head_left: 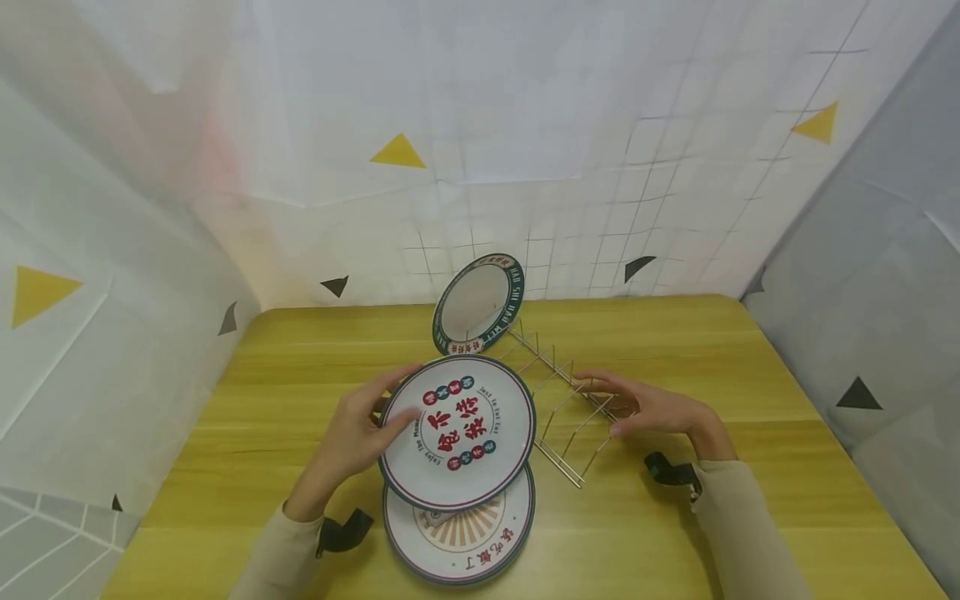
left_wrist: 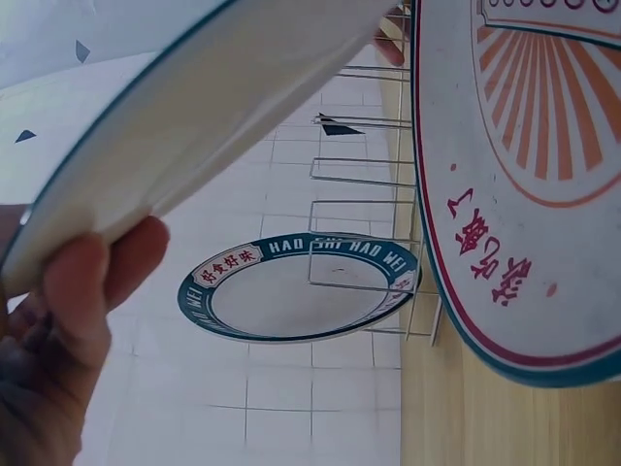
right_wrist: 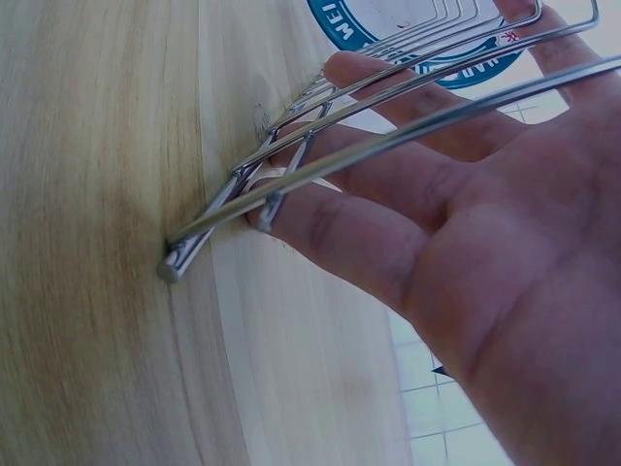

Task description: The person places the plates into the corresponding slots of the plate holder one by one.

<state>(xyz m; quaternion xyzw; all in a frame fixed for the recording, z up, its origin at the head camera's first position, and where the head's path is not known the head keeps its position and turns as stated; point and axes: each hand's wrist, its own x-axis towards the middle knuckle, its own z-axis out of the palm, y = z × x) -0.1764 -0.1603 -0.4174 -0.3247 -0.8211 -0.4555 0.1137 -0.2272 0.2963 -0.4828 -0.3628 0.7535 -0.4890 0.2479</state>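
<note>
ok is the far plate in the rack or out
In: the far plate stands on edge at the far end of the rack; the left wrist view shows wires crossing in front of it.

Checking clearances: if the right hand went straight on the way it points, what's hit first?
Most likely the wire rack: in the right wrist view it crosses in front of the right hand. Depth is unclear; they may already touch.

Tilted white plate (head_left: 459, 435), red-lettered, dark-rimmed
</note>
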